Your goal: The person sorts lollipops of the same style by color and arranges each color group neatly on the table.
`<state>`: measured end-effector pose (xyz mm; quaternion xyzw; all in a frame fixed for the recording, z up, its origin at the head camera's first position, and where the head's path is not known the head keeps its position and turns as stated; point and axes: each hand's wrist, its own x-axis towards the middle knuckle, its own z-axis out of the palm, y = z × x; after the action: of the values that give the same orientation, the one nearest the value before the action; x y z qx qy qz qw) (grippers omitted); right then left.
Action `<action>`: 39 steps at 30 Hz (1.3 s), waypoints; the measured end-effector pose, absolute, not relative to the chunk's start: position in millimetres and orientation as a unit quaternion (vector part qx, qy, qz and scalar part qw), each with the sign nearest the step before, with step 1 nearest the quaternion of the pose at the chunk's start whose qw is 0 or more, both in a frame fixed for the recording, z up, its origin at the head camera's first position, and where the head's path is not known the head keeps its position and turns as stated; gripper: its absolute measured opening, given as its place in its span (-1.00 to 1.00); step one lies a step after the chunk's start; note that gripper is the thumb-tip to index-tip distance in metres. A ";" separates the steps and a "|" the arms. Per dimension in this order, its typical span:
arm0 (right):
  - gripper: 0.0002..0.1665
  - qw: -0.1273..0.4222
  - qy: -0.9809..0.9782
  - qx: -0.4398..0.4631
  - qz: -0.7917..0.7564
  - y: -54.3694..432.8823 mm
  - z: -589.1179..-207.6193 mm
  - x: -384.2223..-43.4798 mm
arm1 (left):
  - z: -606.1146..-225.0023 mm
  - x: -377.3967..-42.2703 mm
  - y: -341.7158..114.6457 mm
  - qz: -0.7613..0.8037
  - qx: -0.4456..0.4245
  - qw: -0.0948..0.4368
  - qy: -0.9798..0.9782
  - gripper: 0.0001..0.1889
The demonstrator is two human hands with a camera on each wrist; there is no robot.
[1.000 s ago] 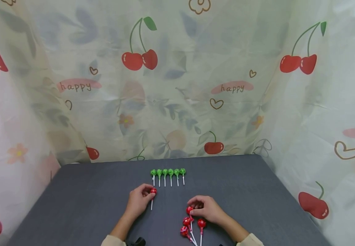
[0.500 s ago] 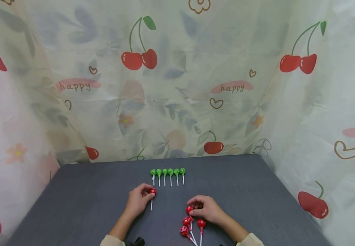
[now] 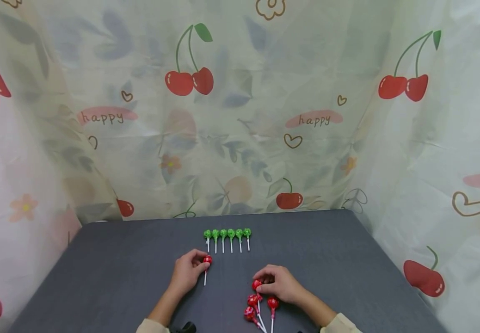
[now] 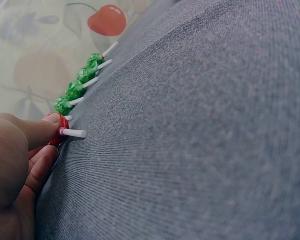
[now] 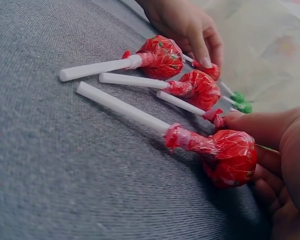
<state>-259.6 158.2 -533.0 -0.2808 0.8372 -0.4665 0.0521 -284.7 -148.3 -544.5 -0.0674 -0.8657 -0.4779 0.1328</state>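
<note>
My left hand (image 3: pixel 187 270) pinches a red lollipop (image 3: pixel 207 259) by its wrapped head, thumb against fingers, spread no wider than the candy; the white stick points back toward me. This lollipop is just on my side of the leftmost in a row of six green lollipops (image 3: pixel 223 233), their sticks likewise toward me. My right hand (image 3: pixel 281 283) grips a second red lollipop (image 3: pixel 256 284), the thumb near its twisted wrapper neck and the fingers bent around the head. Three further red lollipops (image 3: pixel 273 302) lie near this hand, on my side of it. Below spreads a grey cloth-covered table (image 3: pixel 132 259); behind it hangs a pale curtain (image 3: pixel 240 106) printed with cherries.
</note>
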 end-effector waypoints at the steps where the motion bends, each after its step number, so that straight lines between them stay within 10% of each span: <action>1: -0.75 0.056 0.839 -0.280 -0.464 158.1 -532.0 -260.3 | -544.5 -284.8 -148.5 -0.478 -0.067 0.133 -0.866 -0.80; 39: -0.77 0.030 0.880 -0.306 -0.361 119.5 -480.5 -309.2 | -545.6 -286.2 -148.5 -0.478 -0.056 0.125 -0.867 -0.81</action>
<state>-309.2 119.5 -480.5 -0.3065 0.8802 -0.3611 0.0296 -286.2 -148.5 -545.6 -0.0559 -0.8675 -0.4783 0.1246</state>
